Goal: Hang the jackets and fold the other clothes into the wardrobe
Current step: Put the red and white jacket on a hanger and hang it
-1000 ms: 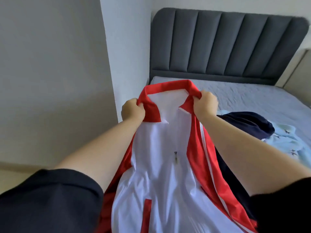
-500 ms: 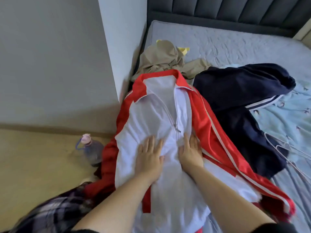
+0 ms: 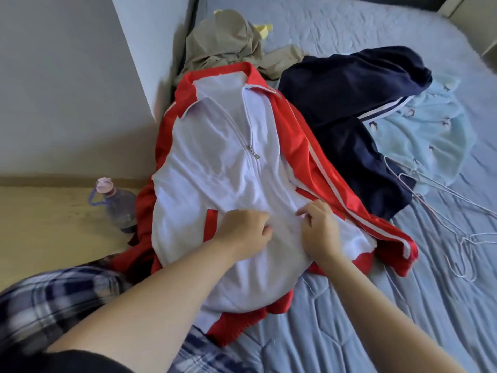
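Both hands are gripping the jacket: left hand and right hand pinching its front, collar stretching straight away, hangers lying beyond the right.

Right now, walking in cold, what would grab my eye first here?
The red and white zip jacket spread front-up on the blue-grey bed, with the left hand and right hand on its lower front, fingers curled into the white fabric. To its right lies a navy jacket over a pale blue garment, with wire hangers beside them. A water bottle stands on the floor, left.
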The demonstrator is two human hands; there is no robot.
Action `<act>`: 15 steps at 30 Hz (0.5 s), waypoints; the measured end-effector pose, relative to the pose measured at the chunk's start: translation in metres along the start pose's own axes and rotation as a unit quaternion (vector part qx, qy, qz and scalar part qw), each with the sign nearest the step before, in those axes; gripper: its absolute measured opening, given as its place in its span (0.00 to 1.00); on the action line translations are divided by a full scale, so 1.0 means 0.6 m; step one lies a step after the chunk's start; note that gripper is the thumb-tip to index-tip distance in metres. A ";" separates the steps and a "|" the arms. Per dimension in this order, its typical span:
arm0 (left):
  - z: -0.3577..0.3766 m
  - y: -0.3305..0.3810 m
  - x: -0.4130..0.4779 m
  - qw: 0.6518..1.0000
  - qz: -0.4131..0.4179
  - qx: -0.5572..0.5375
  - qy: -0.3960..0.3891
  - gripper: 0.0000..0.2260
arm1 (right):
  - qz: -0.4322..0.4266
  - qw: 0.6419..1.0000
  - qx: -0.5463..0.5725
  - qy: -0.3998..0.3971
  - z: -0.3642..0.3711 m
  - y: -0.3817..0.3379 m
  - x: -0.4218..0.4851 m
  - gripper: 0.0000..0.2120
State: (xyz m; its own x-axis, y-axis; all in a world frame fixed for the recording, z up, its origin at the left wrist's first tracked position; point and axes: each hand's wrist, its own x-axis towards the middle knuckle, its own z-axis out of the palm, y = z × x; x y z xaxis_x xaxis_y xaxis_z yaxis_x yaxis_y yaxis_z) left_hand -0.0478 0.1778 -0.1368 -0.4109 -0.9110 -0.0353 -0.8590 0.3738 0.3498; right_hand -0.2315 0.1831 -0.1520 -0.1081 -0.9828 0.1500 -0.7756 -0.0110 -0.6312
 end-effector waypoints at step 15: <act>-0.026 -0.039 -0.033 0.918 -0.176 -0.324 -0.143 0.04 | -0.173 0.941 -0.208 -0.201 -0.025 0.021 -0.077 0.39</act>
State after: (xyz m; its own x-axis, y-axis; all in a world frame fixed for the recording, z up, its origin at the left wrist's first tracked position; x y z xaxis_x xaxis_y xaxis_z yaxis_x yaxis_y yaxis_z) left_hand -0.0149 0.1845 -0.1296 -0.2857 -0.8379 -0.4650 -0.6295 -0.2018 0.7504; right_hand -0.2453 0.2314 -0.1555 0.3755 -0.9249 -0.0602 -0.9065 -0.3529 -0.2317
